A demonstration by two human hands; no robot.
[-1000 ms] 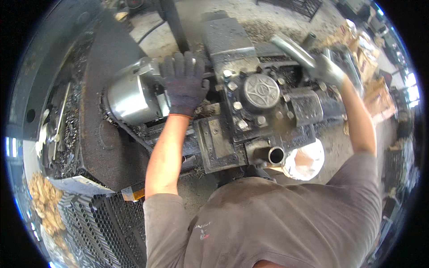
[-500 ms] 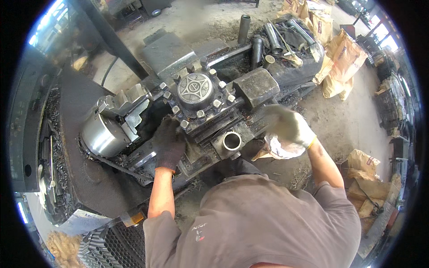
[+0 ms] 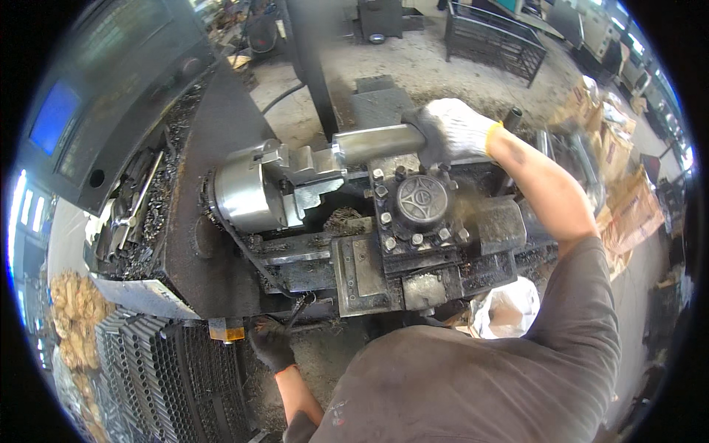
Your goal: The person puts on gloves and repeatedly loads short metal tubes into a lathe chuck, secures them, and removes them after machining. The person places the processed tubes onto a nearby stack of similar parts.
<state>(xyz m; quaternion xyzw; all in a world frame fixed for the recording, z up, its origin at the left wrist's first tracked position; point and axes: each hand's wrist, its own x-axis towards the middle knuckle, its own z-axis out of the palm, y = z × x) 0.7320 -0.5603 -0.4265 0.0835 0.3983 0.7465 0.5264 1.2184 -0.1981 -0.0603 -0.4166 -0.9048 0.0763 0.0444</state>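
Observation:
My right hand, in a white knit glove with a dark palm, is closed around the right end of a smooth metal tube. The tube lies level, its left end at the stepped jaws of a lathe chuck; how far it reaches between them is hard to see. Below that wrist sits the square tool post with a round cap and several bolts. My left hand, in a dark glove, is low beside the machine's front edge, near an orange lamp. Its fingers are dark and unclear.
A crate of stacked tubes stands at lower left. A chip-filled tray with a rod lies left of the chuck. A post rises behind the lathe. Paper sacks stand at right, and a wire cage sits at the back.
The view has shifted. My right hand has moved from above the white bag to the chuck and now grips the tube there. My left hand has dropped from beside the tool post to the machine's front.

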